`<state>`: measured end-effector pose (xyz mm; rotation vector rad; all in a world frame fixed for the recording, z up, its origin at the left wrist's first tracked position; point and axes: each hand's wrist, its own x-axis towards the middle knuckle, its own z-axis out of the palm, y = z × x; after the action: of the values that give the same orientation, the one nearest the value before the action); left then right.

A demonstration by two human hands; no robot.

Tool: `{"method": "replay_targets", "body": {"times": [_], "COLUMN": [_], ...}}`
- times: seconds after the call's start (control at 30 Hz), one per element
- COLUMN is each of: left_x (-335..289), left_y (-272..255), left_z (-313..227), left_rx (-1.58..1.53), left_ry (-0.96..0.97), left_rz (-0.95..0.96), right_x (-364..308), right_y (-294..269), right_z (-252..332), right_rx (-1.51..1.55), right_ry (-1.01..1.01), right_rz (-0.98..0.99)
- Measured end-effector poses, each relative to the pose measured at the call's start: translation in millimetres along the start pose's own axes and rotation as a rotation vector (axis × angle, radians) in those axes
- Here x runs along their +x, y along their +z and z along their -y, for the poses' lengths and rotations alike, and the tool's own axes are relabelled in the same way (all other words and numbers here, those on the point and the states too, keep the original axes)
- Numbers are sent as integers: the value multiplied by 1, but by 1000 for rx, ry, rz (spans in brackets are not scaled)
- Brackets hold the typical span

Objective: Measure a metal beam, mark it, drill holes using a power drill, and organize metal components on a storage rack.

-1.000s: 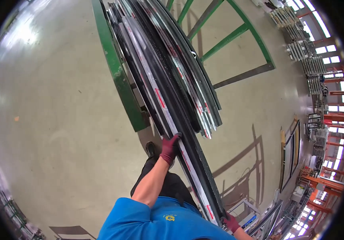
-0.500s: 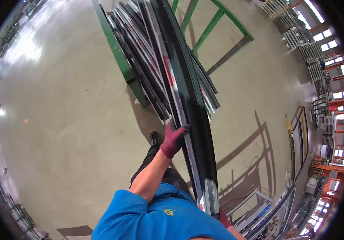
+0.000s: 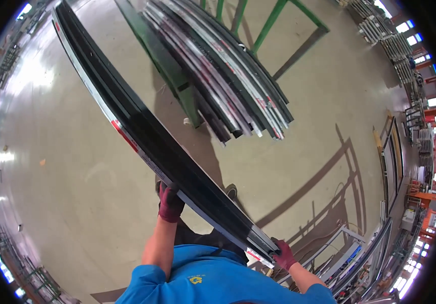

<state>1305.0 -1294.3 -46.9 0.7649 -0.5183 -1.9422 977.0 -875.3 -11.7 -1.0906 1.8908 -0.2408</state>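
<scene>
Long black profile (image 3: 167,152), lifted clear to the left of the green rack (image 3: 177,81), gripped by closed fingers of left hand (image 3: 169,202) and right hand (image 3: 282,255); its unsupported far end risks swinging into the rack's stacked profiles (image 3: 228,71).

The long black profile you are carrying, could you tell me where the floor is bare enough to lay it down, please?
Bare concrete floor lies left of the long black profile, held by left hand and right hand. Another patch lies right of the green rack. The stacked profiles and lower-right frames are crowded.
</scene>
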Motion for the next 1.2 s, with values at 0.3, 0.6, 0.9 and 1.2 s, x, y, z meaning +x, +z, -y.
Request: {"method": "replay_targets", "body": {"times": [0.3,0.6,0.9,1.2], "left_x": [103,237,371,158], "left_y": [-323,-526,-634,-588], "left_z": [34,63,70,91], "left_rx": [-69,-90,301,588], "left_ry": [-209,-338,-520,-565], "left_rz": [-436,-625,-657,-225], "right_x": [142,284,495,727], "right_y": [183,329,458,532], "right_z": [78,105,57,96], "right_rx": [16,58,5,174], "right_ry": [260,394,389,457], "right_rz": [160,218,170,404]}}
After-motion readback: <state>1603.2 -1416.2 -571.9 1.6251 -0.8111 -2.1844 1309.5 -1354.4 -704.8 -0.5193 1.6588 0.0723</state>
